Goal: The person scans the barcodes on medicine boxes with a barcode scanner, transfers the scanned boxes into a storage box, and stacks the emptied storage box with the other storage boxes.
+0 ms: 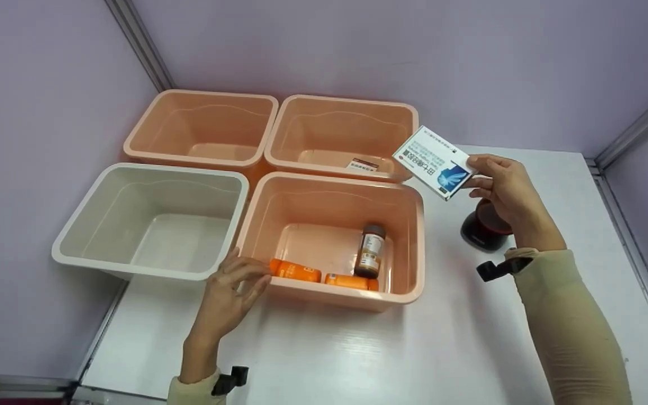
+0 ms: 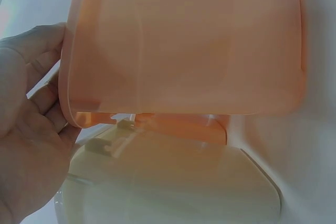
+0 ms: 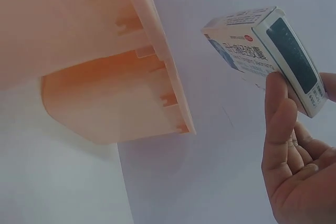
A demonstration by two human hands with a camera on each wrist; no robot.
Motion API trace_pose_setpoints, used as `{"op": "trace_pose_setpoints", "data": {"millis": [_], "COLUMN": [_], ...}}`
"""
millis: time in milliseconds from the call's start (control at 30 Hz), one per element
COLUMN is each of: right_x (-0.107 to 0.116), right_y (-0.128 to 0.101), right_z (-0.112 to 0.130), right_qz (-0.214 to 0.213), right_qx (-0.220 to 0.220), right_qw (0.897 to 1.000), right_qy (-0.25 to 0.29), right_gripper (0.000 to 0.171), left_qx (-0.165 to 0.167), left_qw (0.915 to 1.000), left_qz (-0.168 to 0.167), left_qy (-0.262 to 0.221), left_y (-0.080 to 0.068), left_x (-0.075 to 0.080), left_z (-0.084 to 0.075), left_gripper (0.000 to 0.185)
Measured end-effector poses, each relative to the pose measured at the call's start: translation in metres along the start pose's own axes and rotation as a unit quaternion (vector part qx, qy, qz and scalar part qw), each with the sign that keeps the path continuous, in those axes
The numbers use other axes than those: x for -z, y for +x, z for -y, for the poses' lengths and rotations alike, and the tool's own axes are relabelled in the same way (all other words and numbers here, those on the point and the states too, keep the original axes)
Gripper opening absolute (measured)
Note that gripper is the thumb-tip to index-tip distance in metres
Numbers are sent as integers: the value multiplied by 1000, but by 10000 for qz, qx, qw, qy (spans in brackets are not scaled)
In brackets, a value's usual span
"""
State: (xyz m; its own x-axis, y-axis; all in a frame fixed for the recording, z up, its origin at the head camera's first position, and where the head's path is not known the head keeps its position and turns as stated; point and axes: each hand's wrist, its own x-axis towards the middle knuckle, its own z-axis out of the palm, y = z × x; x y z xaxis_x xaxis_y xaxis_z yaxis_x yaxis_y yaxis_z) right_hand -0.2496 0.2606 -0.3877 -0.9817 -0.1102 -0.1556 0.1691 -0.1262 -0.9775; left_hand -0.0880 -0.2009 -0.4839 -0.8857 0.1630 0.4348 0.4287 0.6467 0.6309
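Note:
My right hand (image 1: 504,185) pinches a white medicine box (image 1: 433,162) by one end, thumb on one side and fingers on the other. The box is raised, its corner overlapping the right edge of the back right bin in the head view. At the front left corner of the near peach bin (image 1: 419,242), my left hand (image 1: 231,289) grips the rim (image 2: 65,77) between thumb and fingers. Inside that bin lie two orange bottles (image 1: 298,273) (image 1: 349,281) along the front wall and a dark bottle (image 1: 371,250) with a white label.
Two more peach bins (image 1: 200,95) (image 1: 352,102) stand at the back; the right one holds a small white-and-brown box (image 1: 363,165). A light grey bin (image 1: 149,273) is at the left. On the white table (image 1: 324,354), a dark red-black object (image 1: 484,228) sits below my right hand.

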Motion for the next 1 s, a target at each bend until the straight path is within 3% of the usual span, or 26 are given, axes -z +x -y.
{"op": "trace_pose_setpoints", "data": {"millis": [500, 800, 1000], "right_x": [-20, -34, -43], "right_y": [40, 65, 78], "right_z": [1, 0, -2], "right_qz": [-345, -225, -246], "right_qx": [-261, -400, -548], "right_qw": [9968, 9939, 9915], "right_qy": [-668, -1000, -1152], "right_gripper": [50, 49, 53], "left_qx": [-210, -285, -113], "left_qw": [9995, 9992, 9998], "left_qz": [-228, -253, -176], "left_qy": [35, 77, 64], "left_y": [1, -1, -2], "left_x": [-3, -2, -1], "left_z": [3, 4, 3], "left_gripper": [9, 9, 12]}}
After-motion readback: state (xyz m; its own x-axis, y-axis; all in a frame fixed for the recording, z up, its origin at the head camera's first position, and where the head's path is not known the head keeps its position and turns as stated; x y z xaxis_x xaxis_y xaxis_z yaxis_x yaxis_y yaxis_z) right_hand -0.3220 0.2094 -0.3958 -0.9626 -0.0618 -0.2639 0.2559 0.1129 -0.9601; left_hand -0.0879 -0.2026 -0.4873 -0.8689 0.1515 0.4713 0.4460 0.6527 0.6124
